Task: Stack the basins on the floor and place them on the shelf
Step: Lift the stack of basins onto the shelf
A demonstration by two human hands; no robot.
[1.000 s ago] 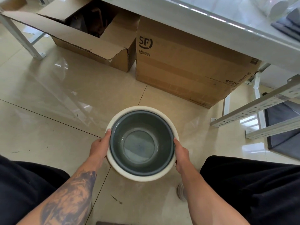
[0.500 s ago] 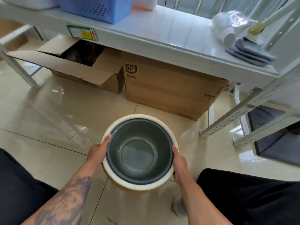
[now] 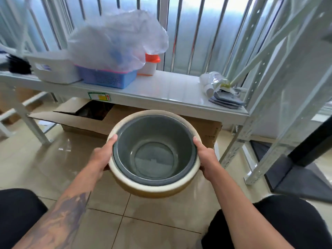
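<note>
The grey basin (image 3: 154, 150) sits nested inside the cream basin (image 3: 125, 178). The left hand (image 3: 102, 155) grips the stack's left rim, thumb over the edge. The right hand (image 3: 206, 157) grips the right rim likewise. The stack is held between both hands, clear of the tiled floor (image 3: 45, 159), below and in front of the white shelf (image 3: 161, 87).

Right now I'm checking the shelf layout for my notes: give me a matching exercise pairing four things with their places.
Things:
1. grey basin
2. blue basket
3. folded cloths
4. open cardboard box

Places:
A. right end of the shelf
B. on the floor under the shelf
C. nested in the cream basin
D. on the shelf, under a plastic bag

Pairs: 1-C, 2-D, 3-A, 4-B
</note>
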